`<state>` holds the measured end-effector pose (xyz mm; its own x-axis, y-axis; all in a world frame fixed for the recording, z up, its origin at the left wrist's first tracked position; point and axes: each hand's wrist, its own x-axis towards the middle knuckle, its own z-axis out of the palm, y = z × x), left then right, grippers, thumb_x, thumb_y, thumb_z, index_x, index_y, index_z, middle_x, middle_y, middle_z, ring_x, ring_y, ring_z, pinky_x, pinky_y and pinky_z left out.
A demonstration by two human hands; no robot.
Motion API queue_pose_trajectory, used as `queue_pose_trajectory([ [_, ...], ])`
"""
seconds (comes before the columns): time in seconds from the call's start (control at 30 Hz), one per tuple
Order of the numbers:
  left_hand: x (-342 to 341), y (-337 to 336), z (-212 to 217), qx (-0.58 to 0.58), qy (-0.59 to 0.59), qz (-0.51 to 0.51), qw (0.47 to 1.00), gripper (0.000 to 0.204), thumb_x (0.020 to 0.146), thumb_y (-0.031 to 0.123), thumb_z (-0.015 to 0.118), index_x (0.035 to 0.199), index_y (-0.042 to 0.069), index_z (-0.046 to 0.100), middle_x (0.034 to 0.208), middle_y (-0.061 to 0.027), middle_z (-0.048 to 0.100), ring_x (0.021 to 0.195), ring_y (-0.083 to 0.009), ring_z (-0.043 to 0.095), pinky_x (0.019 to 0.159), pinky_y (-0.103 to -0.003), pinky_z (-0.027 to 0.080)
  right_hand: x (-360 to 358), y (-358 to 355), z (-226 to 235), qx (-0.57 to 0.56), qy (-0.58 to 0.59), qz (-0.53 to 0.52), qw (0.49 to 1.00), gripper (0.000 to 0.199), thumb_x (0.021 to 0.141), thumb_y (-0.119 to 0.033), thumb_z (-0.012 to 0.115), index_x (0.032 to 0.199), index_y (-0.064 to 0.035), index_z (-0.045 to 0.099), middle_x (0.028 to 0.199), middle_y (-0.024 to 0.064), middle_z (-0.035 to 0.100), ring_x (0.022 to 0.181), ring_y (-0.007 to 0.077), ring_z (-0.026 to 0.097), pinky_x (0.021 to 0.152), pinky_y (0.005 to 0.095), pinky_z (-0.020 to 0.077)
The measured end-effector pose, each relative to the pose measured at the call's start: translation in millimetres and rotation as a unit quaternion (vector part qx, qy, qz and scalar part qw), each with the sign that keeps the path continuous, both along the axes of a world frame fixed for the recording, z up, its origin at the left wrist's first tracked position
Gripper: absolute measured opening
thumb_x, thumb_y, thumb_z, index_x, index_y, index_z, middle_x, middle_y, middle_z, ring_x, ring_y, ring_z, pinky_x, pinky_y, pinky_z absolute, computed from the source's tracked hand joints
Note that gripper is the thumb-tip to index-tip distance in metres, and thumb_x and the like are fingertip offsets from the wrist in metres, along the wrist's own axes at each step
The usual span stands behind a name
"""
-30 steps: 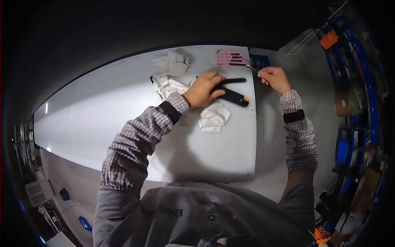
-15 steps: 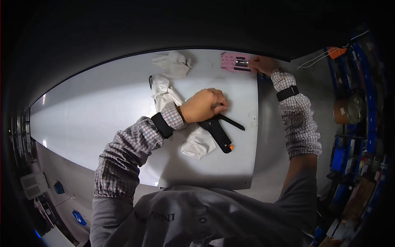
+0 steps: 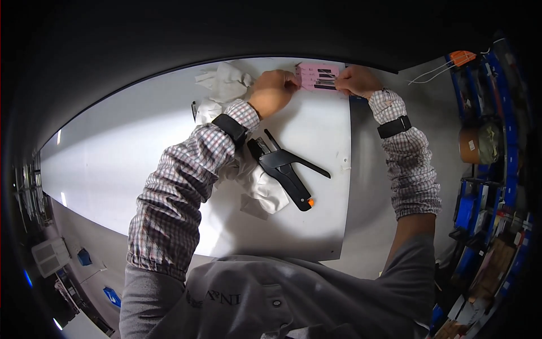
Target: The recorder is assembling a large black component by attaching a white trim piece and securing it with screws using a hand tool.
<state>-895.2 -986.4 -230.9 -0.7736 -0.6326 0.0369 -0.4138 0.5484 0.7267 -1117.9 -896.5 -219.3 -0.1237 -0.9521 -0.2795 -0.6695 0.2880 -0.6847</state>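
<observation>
Both hands reach to the far edge of the white table. My left hand pinches the left end of a small pink card with dark strips on it. My right hand holds the card's right end. A black plier-like hand tool with an orange tip lies loose on the table below my left forearm. White crumpled cloths lie under and beside the tool.
More white cloth is bunched at the far edge, left of the card. Blue shelving with boxes and a brown roll stands at the right. An orange tag on white cord hangs at the upper right.
My left hand has let go of the black tool and moved up to the pink card. My right hand stays at the card. The tool now lies on the table.
</observation>
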Motion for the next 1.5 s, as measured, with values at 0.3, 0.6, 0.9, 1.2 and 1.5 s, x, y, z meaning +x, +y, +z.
queue_pose_trajectory([
  [0.3, -14.7, 0.5, 1.2, -0.013, -0.021, 0.014, 1.000, 0.010, 0.076, 0.016, 0.062, 0.083, 0.012, 0.068, 0.079, -0.0098, 0.066, 0.072, -0.0257, 0.063, 0.069, -0.034, 0.050, 3.7, -4.6, 3.4, 0.002, 0.109, -0.005, 0.994, 0.021, 0.064, -0.018, 0.060, 0.048, -0.0043, 0.062, 0.046, 0.0075, 0.057, 0.041, 0.0150, 0.054, 0.047, 0.0271, 0.0435],
  [0.6, -43.8, -3.9, -6.7, -0.007, 0.060, -0.037, 0.998, 0.021, 0.072, 0.012, 0.065, 0.092, 0.007, 0.066, 0.080, -0.0128, 0.064, 0.073, -0.0272, 0.062, 0.068, -0.035, 0.048, 0.9, -14.0, 1.8, 0.014, 0.164, 0.026, 0.986, 0.019, 0.067, -0.015, 0.060, 0.057, 0.0007, 0.064, 0.050, 0.0074, 0.059, 0.042, 0.0131, 0.053, 0.044, 0.0272, 0.0411],
  [0.9, -54.1, -3.6, -16.2, -0.052, 0.076, -0.075, 0.993, 0.010, 0.071, 0.011, 0.066, 0.080, 0.006, 0.068, 0.083, -0.0102, 0.062, 0.071, -0.0276, 0.060, 0.067, -0.035, 0.048, -6.0, -17.1, 12.1, 0.045, 0.117, 0.066, 0.990, 0.019, 0.067, -0.017, 0.061, 0.059, 0.0007, 0.063, 0.050, 0.0057, 0.058, 0.043, 0.0120, 0.052, 0.042, 0.0265, 0.0386],
  [1.2, -53.4, -3.3, -15.8, -0.057, 0.089, -0.082, 0.991, 0.009, 0.071, 0.009, 0.064, 0.079, 0.006, 0.068, 0.083, -0.0095, 0.061, 0.071, -0.0275, 0.059, 0.068, -0.034, 0.048, -8.7, -26.8, 17.8, 0.098, 0.056, 0.100, 0.989, 0.017, 0.068, -0.015, 0.059, 0.063, 0.0004, 0.063, 0.051, 0.0046, 0.056, 0.043, 0.0101, 0.049, 0.040, 0.0252, 0.0355],
  [1.5, -55.6, -2.4, -14.2, -0.079, 0.101, -0.090, 0.988, 0.007, 0.070, 0.008, 0.064, 0.076, 0.006, 0.067, 0.081, -0.0090, 0.062, 0.071, -0.0281, 0.059, 0.068, -0.035, 0.049, -16.5, -32.0, 6.2, 0.099, -0.004, 0.073, 0.992, 0.018, 0.061, -0.015, 0.060, 0.053, 0.0011, 0.060, 0.047, 0.0074, 0.054, 0.039, 0.0143, 0.048, 0.039, 0.0285, 0.0372],
])
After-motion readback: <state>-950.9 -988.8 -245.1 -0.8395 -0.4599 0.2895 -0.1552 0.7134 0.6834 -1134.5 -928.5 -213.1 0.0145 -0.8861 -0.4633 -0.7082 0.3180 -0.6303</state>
